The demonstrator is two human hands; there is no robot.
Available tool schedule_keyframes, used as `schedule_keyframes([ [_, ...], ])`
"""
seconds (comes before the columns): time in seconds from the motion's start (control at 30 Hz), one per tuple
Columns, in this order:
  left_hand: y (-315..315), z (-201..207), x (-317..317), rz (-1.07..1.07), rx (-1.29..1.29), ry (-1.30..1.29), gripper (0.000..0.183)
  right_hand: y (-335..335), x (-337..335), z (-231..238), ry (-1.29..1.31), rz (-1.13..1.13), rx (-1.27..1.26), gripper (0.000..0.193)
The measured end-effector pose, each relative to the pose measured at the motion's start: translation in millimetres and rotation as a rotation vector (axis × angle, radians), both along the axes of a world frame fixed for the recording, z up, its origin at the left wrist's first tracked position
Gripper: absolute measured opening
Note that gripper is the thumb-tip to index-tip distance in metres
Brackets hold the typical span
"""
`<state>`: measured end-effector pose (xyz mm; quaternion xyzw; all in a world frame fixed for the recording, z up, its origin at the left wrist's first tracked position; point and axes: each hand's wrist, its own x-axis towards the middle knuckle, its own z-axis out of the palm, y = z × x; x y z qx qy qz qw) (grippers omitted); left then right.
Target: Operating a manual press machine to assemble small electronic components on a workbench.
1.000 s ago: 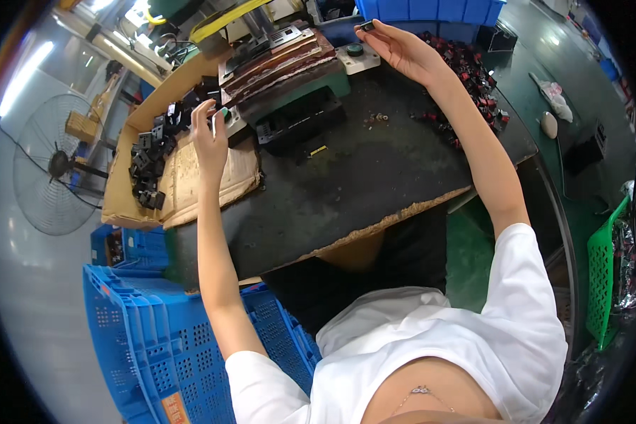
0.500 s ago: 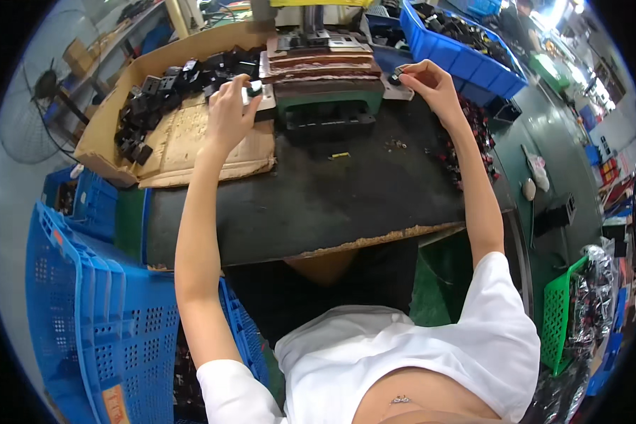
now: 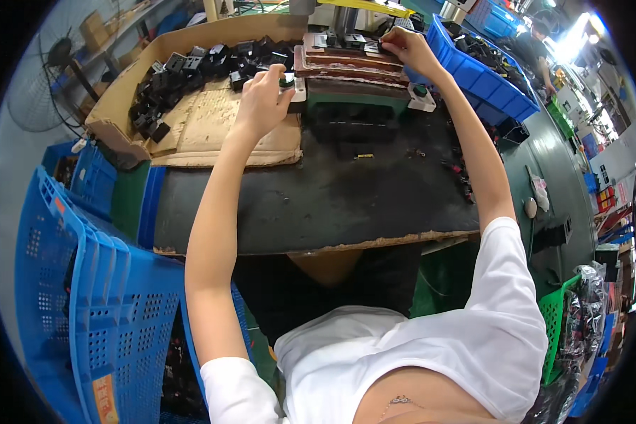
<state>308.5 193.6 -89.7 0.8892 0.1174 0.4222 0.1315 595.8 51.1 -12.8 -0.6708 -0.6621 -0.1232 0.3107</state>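
At the left side of the press fixture [image 3: 346, 71], my left hand [image 3: 261, 104] is beside a white box with a green button [image 3: 287, 81]. Its thumb and fingers are apart around the box, with nothing held that I can see. My right hand [image 3: 411, 52] is over the right end of the fixture's top, thumb and fingertips pinched. A small dark part [image 3: 381, 48] shows at those fingertips; its exact kind is too small to tell. Below this hand stands a second white box with a green button [image 3: 420, 90], untouched.
A cardboard tray [image 3: 212, 141] of black parts [image 3: 184, 67] lies left on the dark table [image 3: 318, 205]. A blue bin [image 3: 473, 67] of dark parts stands back right. A small yellow piece [image 3: 364, 155] lies mid-table. Blue crates [image 3: 113, 304] stand at lower left; another person [image 3: 533, 53] is far right.
My right hand has moved from the right button box up and forward to the fixture's top. The left hand stays by its button box. The whole view has shifted slightly.
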Motion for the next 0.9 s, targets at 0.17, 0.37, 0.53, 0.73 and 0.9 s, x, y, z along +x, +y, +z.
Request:
schedule_keyframes([
  [0.17, 0.2, 1.4, -0.4, 0.013, -0.020, 0.048, 0.036, -0.1, 7.3, 4.4, -0.036, 0.005, -0.048, 0.013],
  [0.37, 1.6, 0.4, 0.5, 0.020, -0.002, 0.045, 0.037, 0.2, 7.6, 9.7, -0.121, -0.019, -0.086, 0.014],
  [0.53, 1.1, -0.3, -0.3, 0.025, -0.021, 0.055, 0.036, -0.5, 5.0, 12.1, -0.175, 0.031, -0.104, 0.016],
  [0.73, -3.3, 3.6, -1.8, 0.079, 0.005, 0.099, 0.035, -7.3, 14.5, 21.2, -0.393, 0.037, 0.042, 0.021],
  [0.9, -6.4, 4.5, 0.7, 0.159, 0.075, 0.148, 0.034, -40.2, 22.6, 34.5, -0.293, -0.144, -0.173, 0.016],
])
